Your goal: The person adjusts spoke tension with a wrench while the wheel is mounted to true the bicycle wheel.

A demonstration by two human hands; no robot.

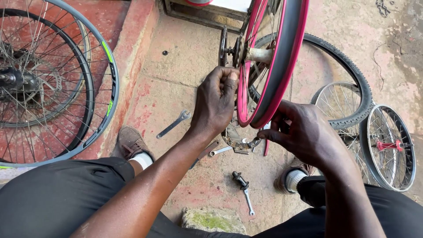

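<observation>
1. Between the knees, a pink wheel stands upright on the concrete floor.
2. Left hand curls its fingers shut on the spokes beside the hub.
3. Right hand pinches the rim's lower edge.
4. Spanners and an axle lie on the floor; 2 small wheels lie right.
</observation>
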